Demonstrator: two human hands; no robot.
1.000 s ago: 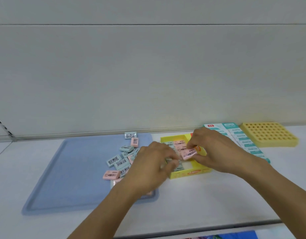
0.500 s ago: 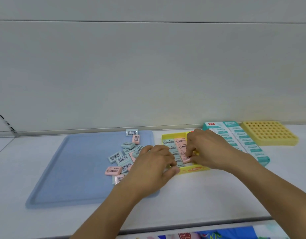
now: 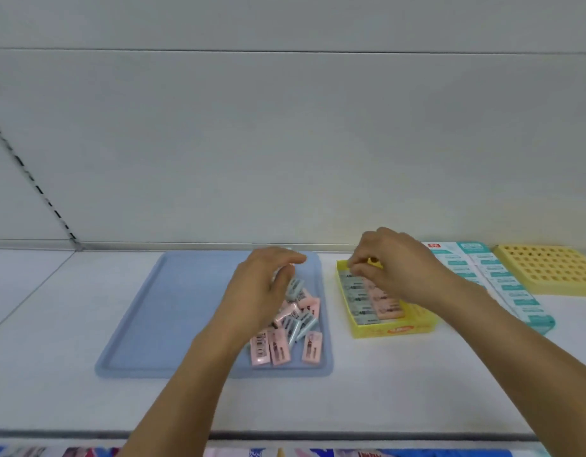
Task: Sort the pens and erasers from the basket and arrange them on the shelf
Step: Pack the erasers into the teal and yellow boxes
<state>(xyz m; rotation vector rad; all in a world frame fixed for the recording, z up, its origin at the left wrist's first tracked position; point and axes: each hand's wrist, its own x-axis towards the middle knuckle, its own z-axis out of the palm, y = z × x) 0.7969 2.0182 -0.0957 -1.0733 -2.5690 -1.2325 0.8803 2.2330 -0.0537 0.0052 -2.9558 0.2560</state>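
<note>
A flat pale-blue plastic tray (image 3: 186, 311) lies on the white shelf (image 3: 54, 324). On the tray's right part sits a loose heap of pink and pale-blue wrapped erasers (image 3: 294, 328), with the left hand (image 3: 261, 288) above it, fingers loosely curled. Just right of the tray, a shallow yellow cardboard box (image 3: 397, 328) holds rows of erasers; the right hand (image 3: 397, 262) pinches at its far end

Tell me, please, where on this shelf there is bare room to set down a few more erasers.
The left half of the blue tray is bare, from its left rim to the left hand. The white shelf is bare in front of the tray and the yellow box. It is crowded in the tray's right part, where loose erasers pile up, and right of the box.
</note>
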